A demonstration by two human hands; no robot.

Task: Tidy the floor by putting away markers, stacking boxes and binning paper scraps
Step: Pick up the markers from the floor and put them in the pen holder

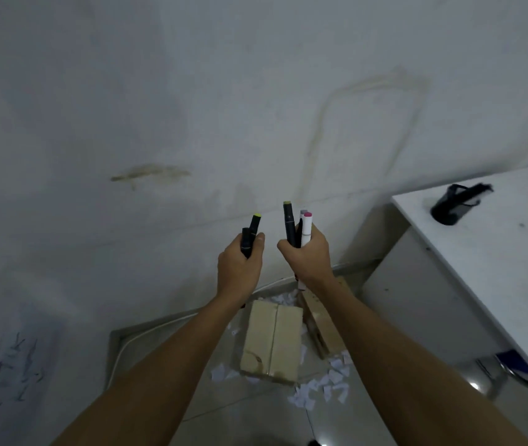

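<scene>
My left hand (239, 264) is raised in front of the wall, closed around two dark markers (251, 234), one with a yellow-green tip. Beside it, my right hand (308, 256) grips several markers (295, 227), dark and white, one capped pink. Both bundles point upward. Far below on the floor lies a flat cardboard box (272, 341), with a second box (322, 323) tilted at its right. White paper scraps (327, 386) lie scattered around them.
A white desk (494, 262) fills the right side, with a black mesh holder (452, 204) lying on its side on top. A stained white wall (192, 107) is straight ahead. A white cable (121, 352) runs along the floor edge.
</scene>
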